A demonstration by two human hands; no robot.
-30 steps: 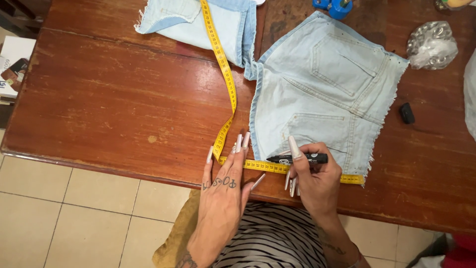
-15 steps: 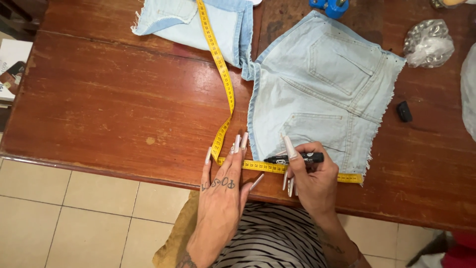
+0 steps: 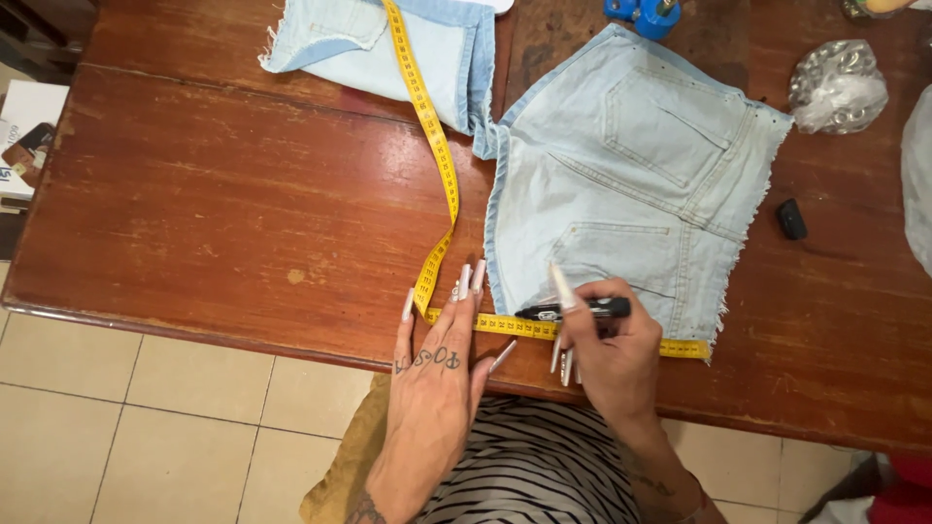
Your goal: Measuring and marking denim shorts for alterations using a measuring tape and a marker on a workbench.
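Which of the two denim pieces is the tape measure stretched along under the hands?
The denim shorts at right, back pockets showing; the tape measure runs along their near edge. The other denim piece lies farther back.

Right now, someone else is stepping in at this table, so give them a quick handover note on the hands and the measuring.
Left hand: flat, fingertips pinning the yellow measuring tape at its bend beside the denim shorts.
Right hand: holds a black marker lying just above the tape.
The tape lies along the near edge of the shorts on the wooden table; its other end trails up over a second denim piece.
Done: tape laid along the edge.
Left: no mark on the denim visible yet.
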